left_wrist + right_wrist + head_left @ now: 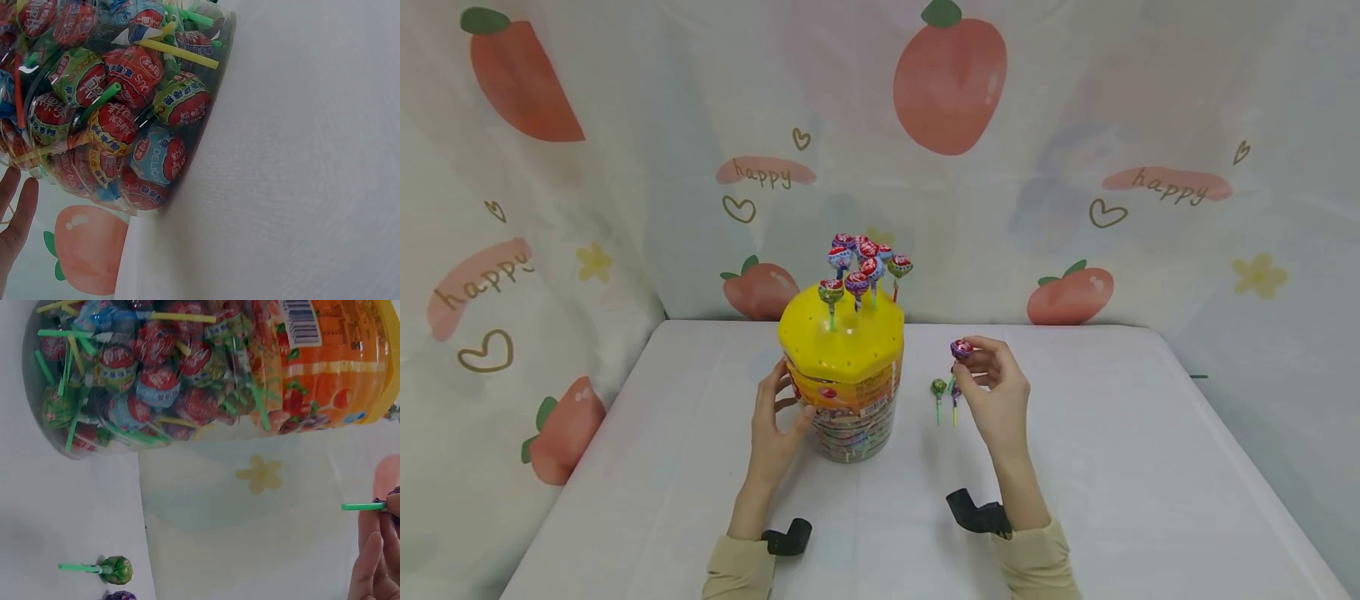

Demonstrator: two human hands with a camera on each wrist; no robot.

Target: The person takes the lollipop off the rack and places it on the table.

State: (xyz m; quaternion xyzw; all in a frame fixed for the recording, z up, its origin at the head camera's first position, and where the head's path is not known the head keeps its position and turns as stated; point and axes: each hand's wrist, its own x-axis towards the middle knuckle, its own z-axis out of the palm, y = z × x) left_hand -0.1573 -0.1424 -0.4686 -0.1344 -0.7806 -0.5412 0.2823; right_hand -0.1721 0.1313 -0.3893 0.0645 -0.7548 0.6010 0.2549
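Observation:
A clear plastic jar [853, 429] full of wrapped lollipops stands upright on the table, topped by a yellow lid [820, 350]. Several lollipops [857, 283] stand in the lid, heads up. My left hand [775, 425] holds the jar's left side, thumb toward the front; the left wrist view shows two of its fingertips by the jar wall. To the right of the jar, my right hand [1000, 396] pinches a purple-and-red lollipop [961, 348], its green stick [362, 507] jutting out in the right wrist view. Below that hand lie a green lollipop [938, 387] and a purple one [956, 393], partly hidden.
A white cloth covers the table [1120, 450]. Behind it and at the left hangs a printed backdrop [865, 108] with fruit, hearts and lettering. Black wrist mounts [977, 511] sit at both cuffs.

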